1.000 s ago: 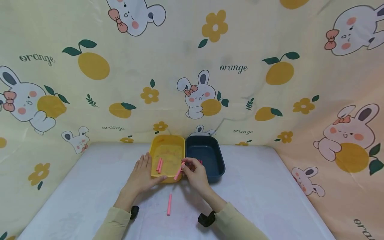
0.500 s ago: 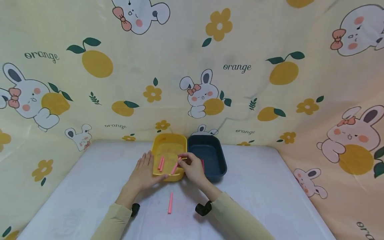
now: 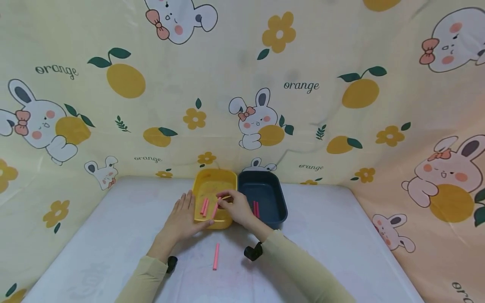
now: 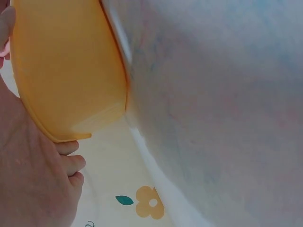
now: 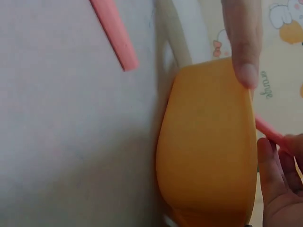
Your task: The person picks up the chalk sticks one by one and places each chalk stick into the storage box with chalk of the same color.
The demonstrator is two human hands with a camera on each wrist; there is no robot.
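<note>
A slim, plain pink stick (image 3: 214, 211) is pinched at a tilt by the right hand (image 3: 238, 209) above a yellow bin (image 3: 217, 182), its left and near sides touched by the spread left hand (image 3: 183, 216). The white worktop (image 3: 310, 227) is backed by cream cloth (image 3: 212, 75) printed with rabbits and oranges.

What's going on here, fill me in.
A person's right hand pinches a pink stick at the opening of the yellow bin, where two other sticks lie. The left hand rests against the edge of that bin. Two sticks show in the dark blue bin alongside, and a lone stick lies on the white table in front.
</note>
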